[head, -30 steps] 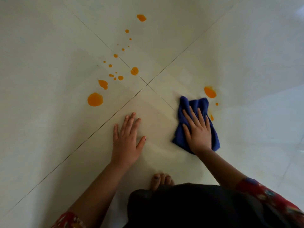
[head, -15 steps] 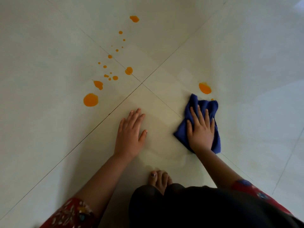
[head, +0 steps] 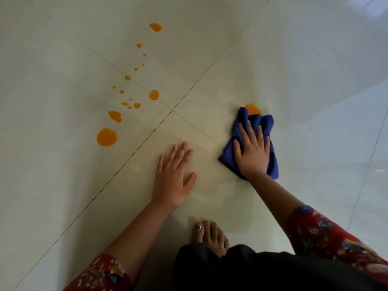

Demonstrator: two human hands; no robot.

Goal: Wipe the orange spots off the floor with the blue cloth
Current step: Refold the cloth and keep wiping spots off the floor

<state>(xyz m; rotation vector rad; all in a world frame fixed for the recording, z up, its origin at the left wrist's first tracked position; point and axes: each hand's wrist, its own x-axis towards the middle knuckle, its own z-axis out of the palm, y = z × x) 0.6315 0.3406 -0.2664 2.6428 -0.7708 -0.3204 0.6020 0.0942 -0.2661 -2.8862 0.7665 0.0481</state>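
Right hand (head: 253,152) flat, fingers straight, pressing blue cloth (head: 265,122) onto floor (head: 63,185); one orange spot (head: 253,109) touches cloth's far edge, other spots (head: 106,137) well left of cloth. Left hand (head: 172,179) flat, left of cloth. Cloth looks soft, light, bunchy: best pressed mid-fold

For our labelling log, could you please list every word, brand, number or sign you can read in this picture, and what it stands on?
None: no readable text shows anywhere.
The blue cloth shows no tag or print.
The floor shows only tile joints and orange spots.
The red sleeves carry a flower pattern, no letters.
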